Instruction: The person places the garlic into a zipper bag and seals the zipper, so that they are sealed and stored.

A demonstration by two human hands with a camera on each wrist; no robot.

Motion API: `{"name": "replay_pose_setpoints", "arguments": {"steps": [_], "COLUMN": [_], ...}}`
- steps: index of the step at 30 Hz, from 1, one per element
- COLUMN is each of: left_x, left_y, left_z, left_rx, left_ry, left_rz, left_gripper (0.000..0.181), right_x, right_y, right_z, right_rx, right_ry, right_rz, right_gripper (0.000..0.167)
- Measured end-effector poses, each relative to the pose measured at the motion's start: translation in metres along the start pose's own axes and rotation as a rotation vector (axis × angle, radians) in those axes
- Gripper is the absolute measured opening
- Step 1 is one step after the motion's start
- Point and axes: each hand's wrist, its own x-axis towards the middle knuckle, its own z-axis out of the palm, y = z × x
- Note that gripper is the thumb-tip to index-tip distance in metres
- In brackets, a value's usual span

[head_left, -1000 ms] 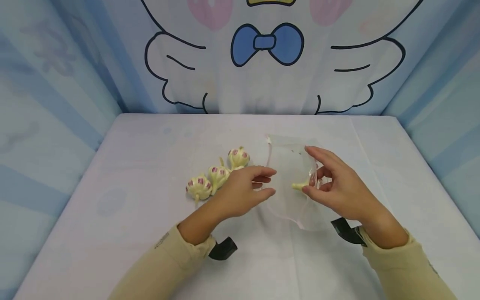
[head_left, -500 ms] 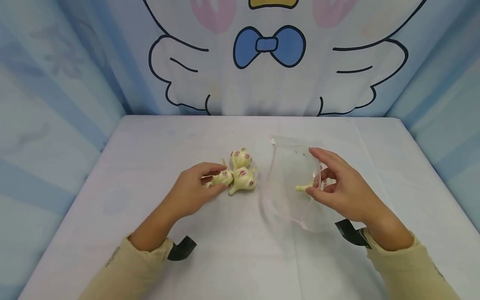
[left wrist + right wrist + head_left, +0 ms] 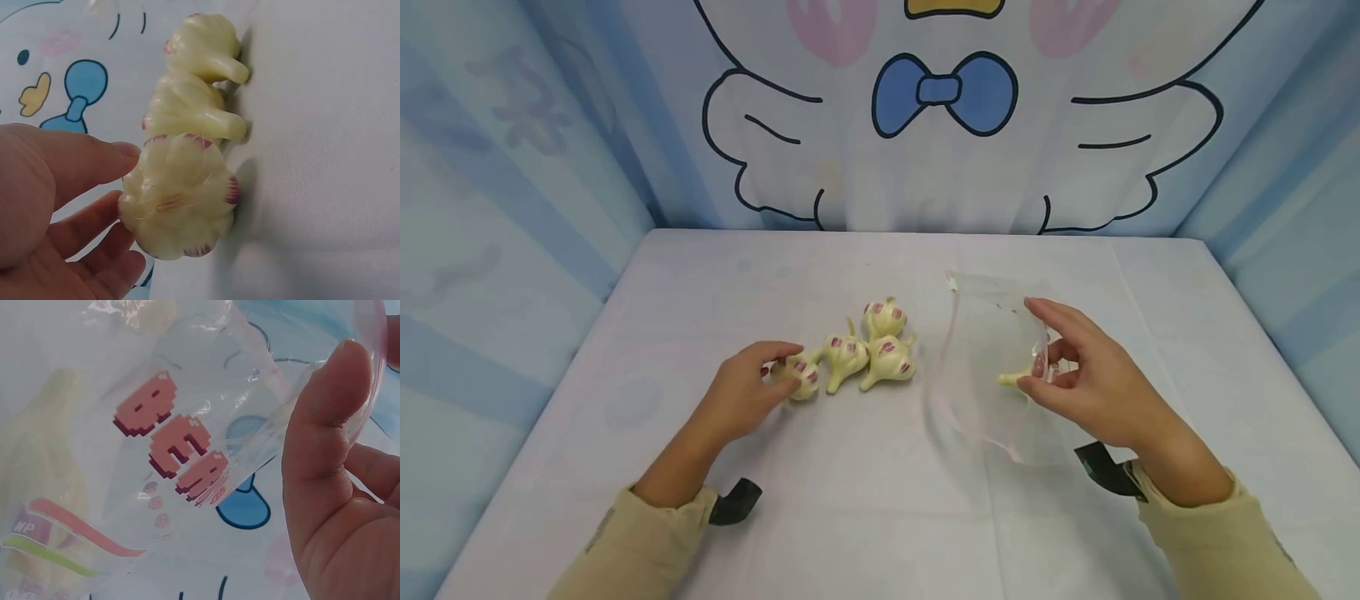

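My left hand [image 3: 741, 387] is over the leftmost garlic bulb [image 3: 802, 377], thumb and fingers spread at its sides. In the left wrist view, the thumb [image 3: 94, 159] and fingertips meet the upper side of that garlic bulb [image 3: 178, 200], whose root end faces the camera; firm contact cannot be made out. My right hand [image 3: 1093, 375] holds the edge of a clear plastic bag [image 3: 977, 358]. A garlic bulb's pale stem [image 3: 1011, 379] shows through the film beside the right thumb. The right wrist view shows pink letters on the bag [image 3: 187, 453] and a blurred garlic bulb [image 3: 53, 469] behind it.
Three more garlic bulbs lie close together: one in the middle [image 3: 845, 357], one at the back [image 3: 885, 318] and one towards the bag [image 3: 889, 360]. A white cloth covers the table [image 3: 880, 500]. A printed curtain [image 3: 925, 183] stands behind it.
My left hand has drawn away from beside the bag, leftwards past the other garlic bulbs, to the leftmost one. My right hand keeps its hold on the bag.
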Motion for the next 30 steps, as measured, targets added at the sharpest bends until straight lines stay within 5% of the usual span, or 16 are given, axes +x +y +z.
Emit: {"name": "replay_pose_setpoints", "arguments": {"steps": [17,26,30], "left_x": [0.01,0.009,0.01], "left_y": [-0.005,-0.013,-0.015], "left_z": [0.001,0.002,0.003], "left_rx": [0.018,0.041,0.015], "left_ry": [-0.127,-0.174,-0.197], "left_rz": [-0.117,0.027,0.016], "left_gripper": [0.069,0.059,0.056], "right_x": [-0.001,-0.001,-0.001], "right_y": [0.0,0.0,0.0], "right_z": [0.0,-0.001,-0.001], "right_rx": [-0.008,-0.013,-0.004], "right_ry": [0.007,0.006,0.007], "right_rz": [0.007,0.008,0.012], "right_gripper": [0.081,0.082,0.082]}}
